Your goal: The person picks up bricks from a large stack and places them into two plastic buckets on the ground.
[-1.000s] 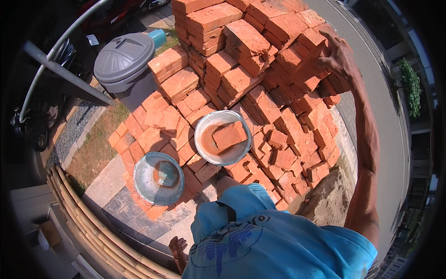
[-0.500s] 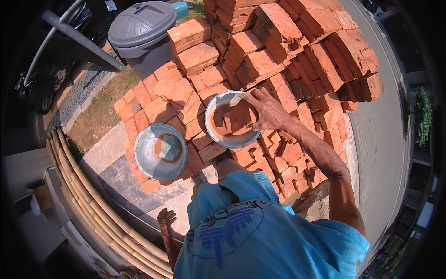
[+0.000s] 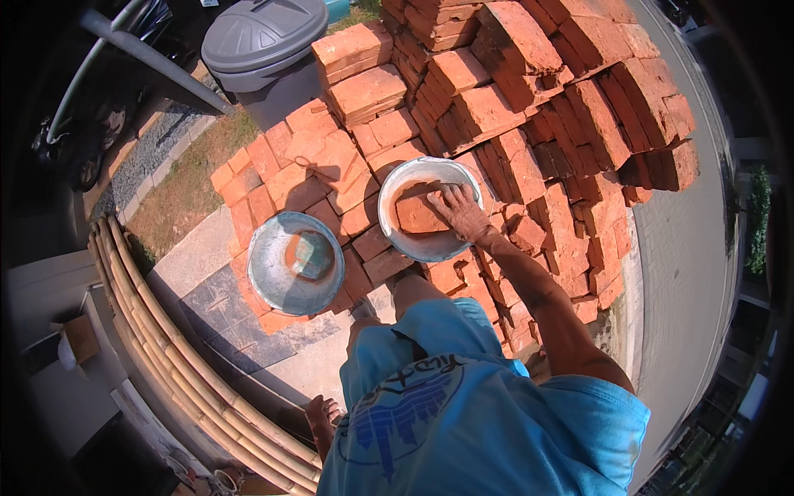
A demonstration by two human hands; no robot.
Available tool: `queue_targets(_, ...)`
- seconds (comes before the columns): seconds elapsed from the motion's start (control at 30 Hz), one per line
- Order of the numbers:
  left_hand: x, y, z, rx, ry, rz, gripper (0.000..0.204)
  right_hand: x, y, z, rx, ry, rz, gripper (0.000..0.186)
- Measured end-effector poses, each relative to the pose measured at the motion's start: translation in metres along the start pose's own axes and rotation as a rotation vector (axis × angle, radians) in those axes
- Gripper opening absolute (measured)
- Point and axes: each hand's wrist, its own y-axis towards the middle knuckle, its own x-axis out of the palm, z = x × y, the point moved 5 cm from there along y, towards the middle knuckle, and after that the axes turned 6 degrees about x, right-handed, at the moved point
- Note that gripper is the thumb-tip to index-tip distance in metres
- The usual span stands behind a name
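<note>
My right hand (image 3: 459, 212) reaches into a round metal bucket (image 3: 398, 240), fingers stretched out and apart. Its fingertips lie over the edge of an orange brick (image 3: 418, 212) on the bucket's bottom; I cannot tell whether they press on it. Left of it, a second metal bucket (image 3: 273, 263) stands on the bricks, with an orange-stained bottom and no brick in it. My left hand (image 3: 325, 411) hangs low by my side, fingers loosely apart, holding nothing.
A stepped stack of orange bricks (image 3: 504, 50) rises ahead and to the right. Flat-laid bricks (image 3: 289, 182) surround both buckets. A grey lidded bin (image 3: 265, 37) stands at the far left. Long bamboo poles (image 3: 182, 372) lie at left; a paved road (image 3: 682, 248) runs along the right.
The brick in the right bucket has gone from tilted to lying flatter. My right hand has moved from the rim to inside the bucket. The view has shifted slightly.
</note>
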Motion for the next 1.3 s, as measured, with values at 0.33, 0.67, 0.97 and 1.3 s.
queue_targets(0.33, 0.022, 0.049, 0.036, -0.163, -0.125, 0.028, 0.055, -0.149, -0.112, 0.159, 0.872, 0.537, 0.869, 0.046)
queue_targets(0.67, 0.041, 0.060, 0.146, 0.021, 0.069, 0.015, 0.059, -0.094, -0.181, 0.322, 1.362, 1.700, 0.824, 0.043)
queue_targets(0.97, 0.047, 0.070, 0.130, -0.089, 0.027, 0.007, 0.063, -0.108, -0.179, 0.345, 1.519, 1.566, 0.622, 0.058)
queue_targets(1.3, 0.028, 0.078, 0.044, -0.155, -0.108, -0.012, 0.053, -0.115, -0.171, 0.317, 1.214, 1.565, 1.050, 0.029)
